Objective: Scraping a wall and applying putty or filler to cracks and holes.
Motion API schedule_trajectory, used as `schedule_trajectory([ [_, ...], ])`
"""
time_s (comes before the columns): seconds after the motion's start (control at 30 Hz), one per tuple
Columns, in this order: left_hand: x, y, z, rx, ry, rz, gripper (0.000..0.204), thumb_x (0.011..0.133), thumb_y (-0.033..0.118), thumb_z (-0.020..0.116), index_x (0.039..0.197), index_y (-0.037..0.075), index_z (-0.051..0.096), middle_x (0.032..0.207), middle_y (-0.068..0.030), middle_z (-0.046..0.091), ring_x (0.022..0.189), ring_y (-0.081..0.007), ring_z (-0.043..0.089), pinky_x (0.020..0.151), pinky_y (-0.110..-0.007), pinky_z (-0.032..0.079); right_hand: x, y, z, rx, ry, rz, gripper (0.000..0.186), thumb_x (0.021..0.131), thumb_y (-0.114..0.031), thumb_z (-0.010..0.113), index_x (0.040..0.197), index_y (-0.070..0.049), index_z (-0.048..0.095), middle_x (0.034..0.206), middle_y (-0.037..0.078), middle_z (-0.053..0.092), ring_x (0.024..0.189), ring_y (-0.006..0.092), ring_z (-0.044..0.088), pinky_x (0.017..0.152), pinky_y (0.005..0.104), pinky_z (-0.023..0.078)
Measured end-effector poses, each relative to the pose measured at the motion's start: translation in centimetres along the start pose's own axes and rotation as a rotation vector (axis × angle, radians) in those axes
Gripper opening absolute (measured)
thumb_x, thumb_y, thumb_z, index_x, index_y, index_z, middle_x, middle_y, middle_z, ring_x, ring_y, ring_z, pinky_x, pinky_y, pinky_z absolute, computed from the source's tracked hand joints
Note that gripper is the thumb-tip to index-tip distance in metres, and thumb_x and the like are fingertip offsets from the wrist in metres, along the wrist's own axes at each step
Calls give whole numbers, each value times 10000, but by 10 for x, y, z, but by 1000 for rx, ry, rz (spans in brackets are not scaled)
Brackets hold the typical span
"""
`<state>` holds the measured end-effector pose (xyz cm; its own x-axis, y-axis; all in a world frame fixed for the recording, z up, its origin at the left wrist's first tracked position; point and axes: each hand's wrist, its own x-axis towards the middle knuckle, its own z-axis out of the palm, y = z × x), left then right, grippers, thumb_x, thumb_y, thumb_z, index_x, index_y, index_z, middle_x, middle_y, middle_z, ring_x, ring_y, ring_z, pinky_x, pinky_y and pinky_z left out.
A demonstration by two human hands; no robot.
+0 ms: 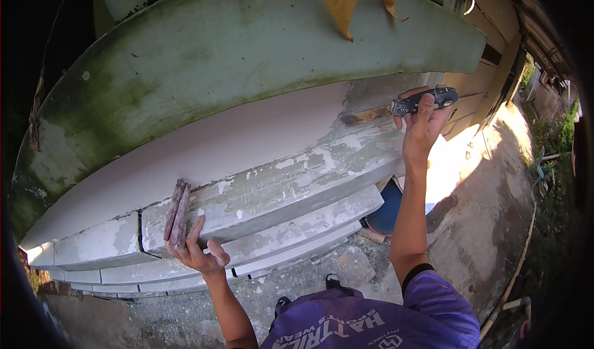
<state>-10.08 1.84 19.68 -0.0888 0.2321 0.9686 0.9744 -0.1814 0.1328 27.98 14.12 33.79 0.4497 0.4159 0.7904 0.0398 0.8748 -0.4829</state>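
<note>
My right hand is closed around the dark, worn handle of a scraper. Its stained blade lies at the wall by a bare grey patch, next to smooth white wall. Under that wall runs a ledge with flaking white paint over dull green-grey. At the ledge's left part, my left hand grips the lower end of a narrow reddish-brown bar, smeared with pale dust and grooved along its length. I cannot make out its exact kind. The bar stands tilted against the ledge.
A curved, mould-stained green slab overhangs the wall, with a dry yellow leaf on top. More stepped ledges sit lower down. A blue container stands beneath, on rough concrete. A long pole borders plants at right.
</note>
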Motion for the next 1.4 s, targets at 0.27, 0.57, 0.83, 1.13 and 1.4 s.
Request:
schedule_trajectory([
  [0.27, -6, 1, 6, 67, 2, -39, 417, 890, 347, 453, 1060, 37, 673, 1212, -192, 597, 1246, -368, 439, 1058, -505, 256, -20, 2, 7, -76, -86, 36, 320, 1040, -357, 467, 1119, -72, 345, 844, 90, 593, 550, 68, 452, 463, 197, 382],
  [0.57, -4, 12, 12, 38, 42, -93, 394, 905, 327, 433, 1054, 38, 656, 1310, -231, 527, 1300, -394, 384, 1117, -521, 179, -25, -4, 3, -87, -117, 64, 338, 1032, -367, 484, 1142, -84, 338, 877, 71, 606, 629, 48, 485, 516, 179, 416],
  [0.83, -7, 9, 9, 36, 12, -88, 388, 901, 309, 446, 1086, 37, 650, 1270, -210, 553, 1312, -397, 369, 1123, -532, 165, -29, -16, 12, -159, -78, 27, 410, 1020, -413, 491, 1185, -79, 320, 902, 68, 617, 674, 45, 524, 557, 158, 455],
  [1.13, -8, 9, 6, 28, -20, -99, 385, 898, 307, 455, 1086, 34, 652, 1242, -179, 575, 1306, -402, 374, 1134, -549, 151, -26, -12, 11, -137, -26, -4, 391, 1030, -411, 463, 1168, -69, 331, 883, 64, 607, 673, 55, 529, 534, 153, 436],
  [1.4, -5, 11, 5, 37, -29, -85, 390, 905, 314, 454, 1091, 32, 649, 1233, -172, 580, 1302, -398, 378, 1138, -551, 146, -30, -13, 23, -207, -109, -43, 403, 1029, -411, 461, 1219, -81, 327, 899, 76, 610, 690, 72, 533, 557, 171, 446],
])
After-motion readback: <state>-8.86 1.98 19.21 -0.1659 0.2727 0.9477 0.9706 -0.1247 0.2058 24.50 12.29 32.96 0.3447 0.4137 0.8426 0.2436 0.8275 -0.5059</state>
